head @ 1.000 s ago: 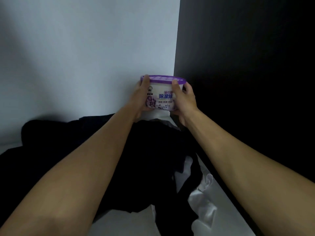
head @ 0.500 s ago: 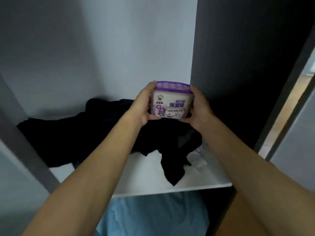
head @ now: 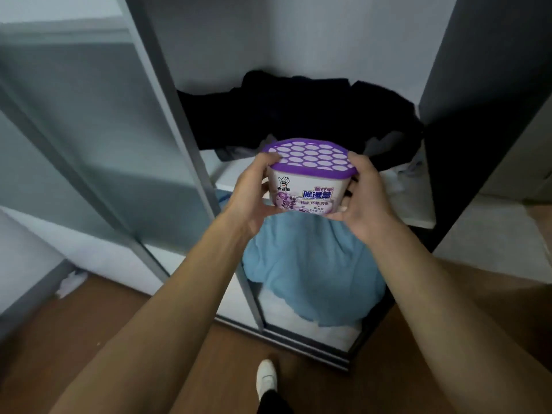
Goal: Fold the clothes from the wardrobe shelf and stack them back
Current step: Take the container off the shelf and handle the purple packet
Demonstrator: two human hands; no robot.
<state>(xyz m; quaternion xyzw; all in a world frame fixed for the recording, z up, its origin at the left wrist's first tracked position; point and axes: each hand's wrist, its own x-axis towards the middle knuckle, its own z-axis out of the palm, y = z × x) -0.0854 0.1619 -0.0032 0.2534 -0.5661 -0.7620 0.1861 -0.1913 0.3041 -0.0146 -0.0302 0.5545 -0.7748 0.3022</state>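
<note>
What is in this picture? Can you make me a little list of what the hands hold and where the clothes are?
held thing: white tub, purple lid with holes, upright
left hand: grips the tub's left side
right hand: grips the tub's right side
on the shelf: dark clothes in an unfolded heap
below the shelf: light blue cloth
floor: brown, one foot in white
</note>
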